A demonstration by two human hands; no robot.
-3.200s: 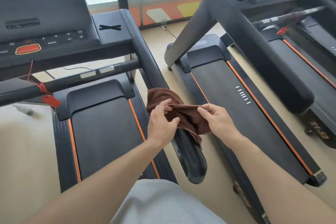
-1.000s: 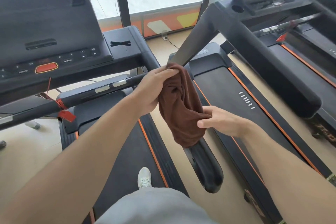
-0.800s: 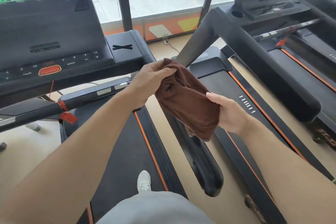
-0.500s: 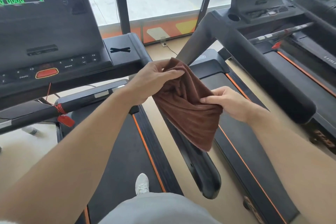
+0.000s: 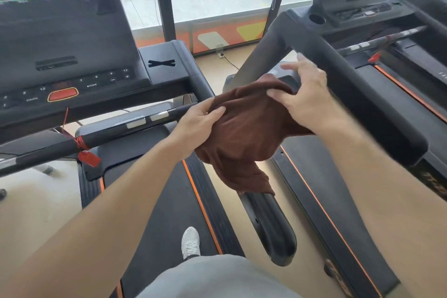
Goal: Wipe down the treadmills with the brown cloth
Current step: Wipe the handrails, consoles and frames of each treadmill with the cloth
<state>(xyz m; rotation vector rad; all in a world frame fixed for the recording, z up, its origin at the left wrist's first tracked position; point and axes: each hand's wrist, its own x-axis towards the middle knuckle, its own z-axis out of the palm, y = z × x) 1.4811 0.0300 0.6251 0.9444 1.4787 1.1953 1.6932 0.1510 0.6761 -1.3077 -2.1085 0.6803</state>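
The brown cloth [image 5: 244, 133] hangs between my two hands above the right handrail [image 5: 268, 222] of the left treadmill [image 5: 167, 201]. My left hand [image 5: 198, 121] grips the cloth's left edge, thumb on top. My right hand [image 5: 304, 99] pinches the cloth's upper right fold with thumb and fingers, the other fingers spread and slightly blurred. A loose corner of the cloth droops onto the handrail. The left treadmill's console [image 5: 60, 38] shows green digits. The second treadmill [image 5: 321, 196] stands to the right, its handrail [image 5: 358, 94] just beyond my right hand.
A red safety tag [image 5: 88, 157] hangs from the left treadmill's front bar. My white shoe [image 5: 191, 242] stands on the left belt. A beige floor strip separates the machines. A window and an orange wall band lie ahead, with a wall socket [image 5: 219, 50] low down.
Both hands have lifted and spread the cloth wider. My right hand moved up and right to the cloth's upper fold, near the second treadmill's handrail. The view tilted up.
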